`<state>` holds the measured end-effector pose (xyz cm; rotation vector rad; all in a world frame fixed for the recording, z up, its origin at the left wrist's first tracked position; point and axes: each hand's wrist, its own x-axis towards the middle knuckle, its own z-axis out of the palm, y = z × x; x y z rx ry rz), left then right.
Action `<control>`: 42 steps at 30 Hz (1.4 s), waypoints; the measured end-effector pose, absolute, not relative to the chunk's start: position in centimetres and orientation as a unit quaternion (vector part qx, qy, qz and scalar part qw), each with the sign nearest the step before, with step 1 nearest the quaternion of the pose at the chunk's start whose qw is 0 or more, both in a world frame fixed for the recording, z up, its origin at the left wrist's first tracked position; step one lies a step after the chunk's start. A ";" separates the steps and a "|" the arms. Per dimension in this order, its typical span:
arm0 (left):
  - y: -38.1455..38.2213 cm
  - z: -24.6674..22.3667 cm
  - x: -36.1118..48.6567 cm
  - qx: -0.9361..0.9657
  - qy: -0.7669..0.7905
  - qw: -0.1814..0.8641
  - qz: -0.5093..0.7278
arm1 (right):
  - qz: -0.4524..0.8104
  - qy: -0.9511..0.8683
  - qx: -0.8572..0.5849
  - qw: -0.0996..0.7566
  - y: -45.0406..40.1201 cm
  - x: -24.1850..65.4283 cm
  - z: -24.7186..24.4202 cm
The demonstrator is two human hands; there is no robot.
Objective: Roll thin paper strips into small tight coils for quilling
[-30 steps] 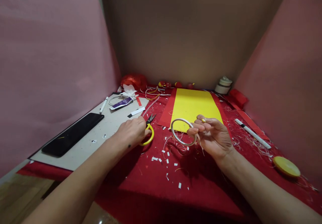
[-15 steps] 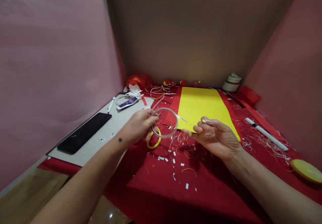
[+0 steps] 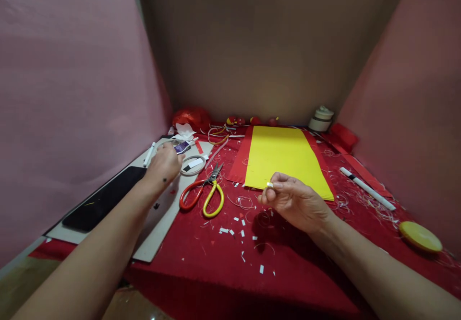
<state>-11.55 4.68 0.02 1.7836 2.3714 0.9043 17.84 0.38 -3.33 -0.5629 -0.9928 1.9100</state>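
My left hand (image 3: pixel 165 164) reaches over the grey board at the left, its fingers apart around the tail end of a purple and white tube (image 3: pixel 182 147). The hand covers part of the tube, and I cannot tell how firmly the fingers touch it. My right hand (image 3: pixel 290 197) hovers above the red cloth, in front of the yellow sheets (image 3: pixel 281 157). Its thumb and fingertips pinch a tiny white piece (image 3: pixel 270 184). Between the hands lie scissors (image 3: pixel 212 183) with one red and one yellow handle, blades parted. A clear coiled strip (image 3: pixel 193 165) rests on the board.
A black phone (image 3: pixel 104 200) and a white pen (image 3: pixel 149 154) lie on the grey board (image 3: pixel 158 233). White paper scraps litter the red cloth (image 3: pixel 201 262). A black-and-white stick (image 3: pixel 367 189), a yellow disc (image 3: pixel 420 237) and a white lidded pot (image 3: pixel 321 118) stand or lie rightward.
My left hand has put the coiled strip and scissors down and moved left to the tube. The right hand still pinches its small piece. The view has shifted slightly.
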 end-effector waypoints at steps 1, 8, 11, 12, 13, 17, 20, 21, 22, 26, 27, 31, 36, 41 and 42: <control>4.2 0.6 -10.5 0.583 0.755 -0.008 0.299 | 0.769 -0.402 -0.227 0.442 0.4 17.8 -3.4; -0.8 3.8 -1.0 0.659 0.504 0.475 0.293 | 0.744 -0.429 -0.233 0.456 0.2 17.8 -3.2; -1.5 3.3 0.9 0.640 0.474 0.532 0.288 | 0.735 -0.448 -0.222 0.458 0.2 17.8 -3.2; -1.4 3.0 1.1 0.633 0.468 0.542 0.295 | 0.733 -0.452 -0.219 0.458 0.2 17.8 -3.2; -1.3 2.7 1.2 0.627 0.463 0.548 0.302 | 0.732 -0.455 -0.217 0.458 0.2 17.8 -3.3; -0.7 1.6 1.0 0.613 0.450 0.573 0.307 | 0.737 -0.456 -0.211 0.452 0.2 17.8 -3.4; -0.5 1.2 0.8 0.592 0.435 0.608 0.301 | 0.741 -0.454 -0.207 0.448 0.2 17.7 -3.4; -0.4 1.0 0.8 0.582 0.429 0.622 0.302 | 0.742 -0.454 -0.205 0.449 0.2 17.7 -3.4; -0.4 1.0 0.7 0.573 0.421 0.635 0.303 | 0.742 -0.453 -0.204 0.449 0.2 17.7 -3.4; -0.4 0.6 0.6 0.546 0.402 0.672 0.297 | 0.743 -0.454 -0.205 0.447 0.2 17.8 -3.3; -0.4 0.6 0.6 0.543 0.401 0.676 0.294 | 0.743 -0.454 -0.208 0.446 0.2 17.8 -3.3; -0.4 0.4 0.6 0.532 0.414 0.673 0.305 | 0.738 -0.457 -0.225 0.442 0.2 17.8 -3.2; -0.9 0.9 0.6 0.589 0.439 0.577 0.357 | 0.730 -0.459 -0.237 0.448 0.2 17.8 -3.4; -1.6 0.8 1.0 0.684 0.441 0.464 0.350 | 0.746 -0.460 -0.224 0.427 0.3 17.7 -3.7; -1.7 0.6 1.1 0.691 0.445 0.448 0.352 | 0.748 -0.464 -0.226 0.418 0.2 17.7 -3.8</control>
